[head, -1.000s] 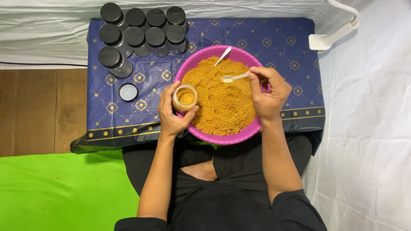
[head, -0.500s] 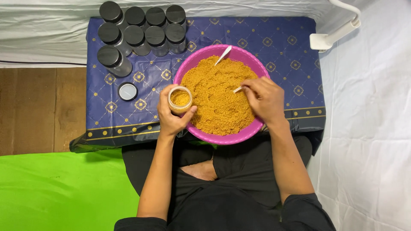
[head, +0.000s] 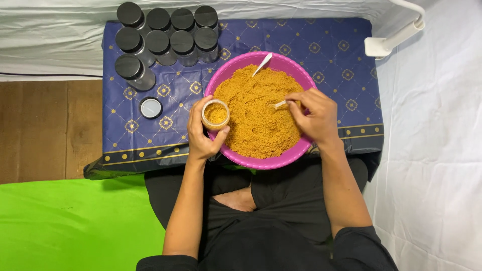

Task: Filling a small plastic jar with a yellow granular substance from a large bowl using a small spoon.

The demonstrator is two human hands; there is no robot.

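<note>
A pink bowl [head: 236,68] heaped with orange-brown powder [head: 253,120] sits on a low table with a dark blue patterned cloth [head: 331,55]. My left hand [head: 201,135] grips a small open jar [head: 216,114], partly filled with the powder, at the bowl's left rim. My right hand [head: 314,118] holds a white spoon [head: 279,104] whose tip is dug into the powder. A second white spoon [head: 262,63] leans in the powder at the bowl's far side.
Several jars with black lids [head: 160,35] stand at the cloth's far left corner. One loose lid [head: 150,108] lies upside down left of the bowl. White sheets [head: 432,150] cover the right and far sides; a green mat [head: 65,221] and wooden floor [head: 45,130] lie left.
My right hand brought the spoon down from above the bowl's right side and pushed it into the powder. The left hand and jar stayed at the rim.
</note>
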